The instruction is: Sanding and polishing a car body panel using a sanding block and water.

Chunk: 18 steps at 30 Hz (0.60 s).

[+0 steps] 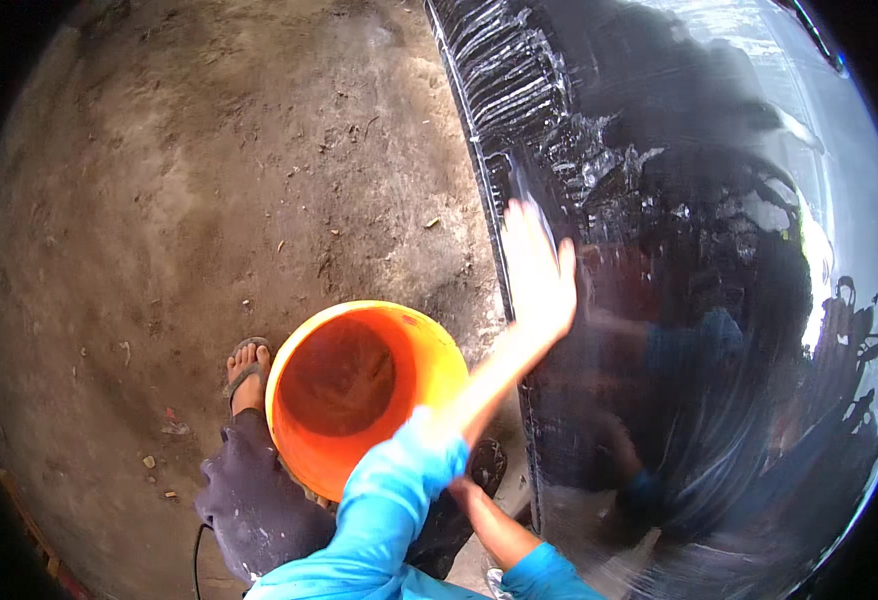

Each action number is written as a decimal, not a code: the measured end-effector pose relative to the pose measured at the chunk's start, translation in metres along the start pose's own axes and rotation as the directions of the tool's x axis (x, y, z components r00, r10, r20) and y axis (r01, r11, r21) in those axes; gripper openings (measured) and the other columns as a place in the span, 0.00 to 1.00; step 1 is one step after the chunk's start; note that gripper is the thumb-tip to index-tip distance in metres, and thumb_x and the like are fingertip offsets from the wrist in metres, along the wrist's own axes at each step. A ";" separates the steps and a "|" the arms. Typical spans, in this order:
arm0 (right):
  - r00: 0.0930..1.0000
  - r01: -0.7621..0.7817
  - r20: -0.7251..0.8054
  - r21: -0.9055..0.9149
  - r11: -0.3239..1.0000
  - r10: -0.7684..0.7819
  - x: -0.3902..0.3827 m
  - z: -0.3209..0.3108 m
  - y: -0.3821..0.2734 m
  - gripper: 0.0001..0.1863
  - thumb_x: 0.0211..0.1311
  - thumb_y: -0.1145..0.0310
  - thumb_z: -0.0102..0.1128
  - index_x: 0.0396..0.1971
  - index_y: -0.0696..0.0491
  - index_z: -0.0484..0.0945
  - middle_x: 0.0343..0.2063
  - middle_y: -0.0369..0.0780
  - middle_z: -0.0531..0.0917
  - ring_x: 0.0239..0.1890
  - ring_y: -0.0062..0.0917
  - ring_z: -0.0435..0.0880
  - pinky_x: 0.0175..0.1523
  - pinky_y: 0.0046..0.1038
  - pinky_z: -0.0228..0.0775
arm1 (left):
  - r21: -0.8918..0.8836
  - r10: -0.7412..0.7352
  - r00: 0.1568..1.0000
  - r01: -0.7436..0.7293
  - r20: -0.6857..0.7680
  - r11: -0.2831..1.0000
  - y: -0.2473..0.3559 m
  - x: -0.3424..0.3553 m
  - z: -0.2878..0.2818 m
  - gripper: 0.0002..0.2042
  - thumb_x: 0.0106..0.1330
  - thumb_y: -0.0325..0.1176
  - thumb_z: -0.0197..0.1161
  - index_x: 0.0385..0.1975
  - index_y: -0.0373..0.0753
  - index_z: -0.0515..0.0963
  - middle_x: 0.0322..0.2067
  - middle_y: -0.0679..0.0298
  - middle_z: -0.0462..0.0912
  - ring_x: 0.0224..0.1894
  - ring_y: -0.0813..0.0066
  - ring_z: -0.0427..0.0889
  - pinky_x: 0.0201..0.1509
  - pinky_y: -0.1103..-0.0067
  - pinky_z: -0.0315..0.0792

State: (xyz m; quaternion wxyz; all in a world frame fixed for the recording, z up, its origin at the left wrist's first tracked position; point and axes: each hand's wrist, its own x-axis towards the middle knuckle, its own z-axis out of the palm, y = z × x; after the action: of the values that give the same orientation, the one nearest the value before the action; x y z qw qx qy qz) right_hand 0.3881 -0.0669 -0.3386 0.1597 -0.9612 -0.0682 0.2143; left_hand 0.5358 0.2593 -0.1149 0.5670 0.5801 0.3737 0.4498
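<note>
My left hand (539, 275) lies with its fingers stretched out over a glossy black car panel (649, 330), close to the panel's left edge. A narrow greyish shape (527, 180) shows just beyond the fingertips; whether it is a thin sheet or a reflection I cannot tell. My right forearm (504, 530) comes in from the lower edge, and its hand is mostly hidden behind my left sleeve. Below my left arm stands an orange bucket (294, 335) with reddish-brown liquid at its bottom. Wet streaks and whitish smears cover parts of the panel.
Bare brown ground (179, 200) with small bits of debris stretches out on the left. My foot in a dark sandal (247, 372) rests left of the bucket, below a dark trouser leg (259, 500). A thin black cable (197, 560) hangs near the leg.
</note>
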 end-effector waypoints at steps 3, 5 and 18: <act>0.994 -0.110 0.078 0.692 0.713 0.077 -0.036 -0.013 -0.066 0.24 0.75 0.54 0.45 0.65 0.47 0.62 0.56 0.39 0.72 0.58 0.27 0.72 0.64 0.33 0.69 | 0.105 -0.061 0.998 0.063 -0.021 0.992 -0.036 0.071 -0.014 0.32 0.75 0.41 0.44 0.71 0.25 0.46 0.74 0.42 0.42 0.76 0.49 0.42 0.79 0.64 0.35; 0.973 0.183 0.063 0.384 0.905 -0.224 -0.049 -0.040 -0.156 0.29 0.68 0.57 0.55 0.61 0.60 0.65 0.51 0.52 0.76 0.57 0.40 0.74 0.62 0.38 0.64 | 0.109 0.030 1.000 -0.031 0.008 0.994 -0.037 0.022 -0.020 0.33 0.74 0.38 0.46 0.72 0.26 0.45 0.74 0.43 0.41 0.77 0.49 0.39 0.79 0.63 0.33; 0.988 -0.088 0.151 0.681 0.727 -0.022 -0.027 -0.009 -0.026 0.21 0.74 0.58 0.46 0.59 0.53 0.65 0.54 0.44 0.72 0.58 0.32 0.72 0.65 0.36 0.64 | -0.046 0.119 0.988 -0.115 0.098 0.992 -0.018 -0.024 -0.024 0.36 0.68 0.33 0.53 0.72 0.28 0.45 0.74 0.43 0.41 0.77 0.47 0.37 0.78 0.60 0.32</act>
State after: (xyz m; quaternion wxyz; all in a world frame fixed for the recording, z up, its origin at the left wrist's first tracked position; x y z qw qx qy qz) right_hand 0.3663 -0.0502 -0.3114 0.4936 -0.8167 0.0209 0.2982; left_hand 0.5070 0.2458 -0.1365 0.5693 0.6114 0.3007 0.4601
